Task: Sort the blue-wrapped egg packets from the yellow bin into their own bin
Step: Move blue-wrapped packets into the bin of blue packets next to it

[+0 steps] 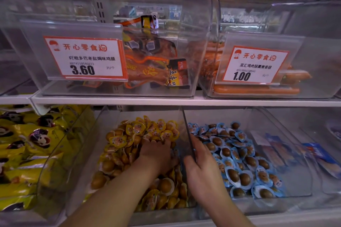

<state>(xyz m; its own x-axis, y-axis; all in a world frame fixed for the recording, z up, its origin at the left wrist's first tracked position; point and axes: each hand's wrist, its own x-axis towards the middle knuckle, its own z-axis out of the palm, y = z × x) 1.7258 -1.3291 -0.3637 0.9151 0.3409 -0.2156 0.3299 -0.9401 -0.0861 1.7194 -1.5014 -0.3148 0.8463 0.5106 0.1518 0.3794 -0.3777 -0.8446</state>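
On the lower shelf a clear bin (110, 121) holds a heap of yellow-wrapped egg packets (147, 129). Right beside it, a second clear bin (267, 116) holds blue-wrapped egg packets (238, 155). My left hand (156, 153) is pushed palm-down into the yellow heap, its fingertips buried among the packets; what they touch is hidden. My right hand (201, 169) grips the clear divider wall (187, 134) between the two bins, thumb on the yellow side and fingers on the blue side. No blue packet shows in the yellow heap.
Yellow snack bags (27, 153) fill the bin to the left. Blue flat packs (324, 158) lie at the far right. The white shelf edge (184, 100) hangs just above, carrying clear bins of chicken legs (153, 68) and sausages (258, 89) with price tags.
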